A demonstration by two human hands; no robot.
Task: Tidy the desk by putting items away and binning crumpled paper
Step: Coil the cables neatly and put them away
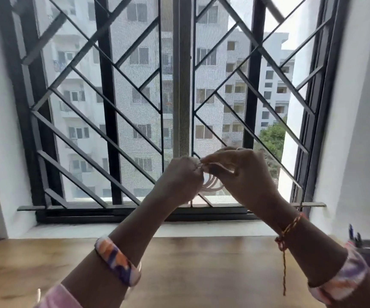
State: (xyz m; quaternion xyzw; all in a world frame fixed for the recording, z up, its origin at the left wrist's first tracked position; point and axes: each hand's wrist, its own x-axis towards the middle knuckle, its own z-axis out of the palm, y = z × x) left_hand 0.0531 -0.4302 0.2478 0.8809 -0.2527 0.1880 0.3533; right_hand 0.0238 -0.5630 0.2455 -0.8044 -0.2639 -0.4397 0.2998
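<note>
Both hands are raised in front of the barred window, well above the wooden desk [179, 263]. Between them hangs a pale coiled cable [210, 185], looped in several turns. My left hand [179, 178] grips the coil with curled fingers. My right hand [239, 174] pinches the cable's upper part with thumb and fingertips, close against the left hand. Part of the coil is hidden behind my palms.
A window with a black diagonal grille [179, 96] and a white sill [135, 230] stands behind the desk. A dark holder with pens [366, 243] sits at the desk's right edge. White walls flank the window on both sides.
</note>
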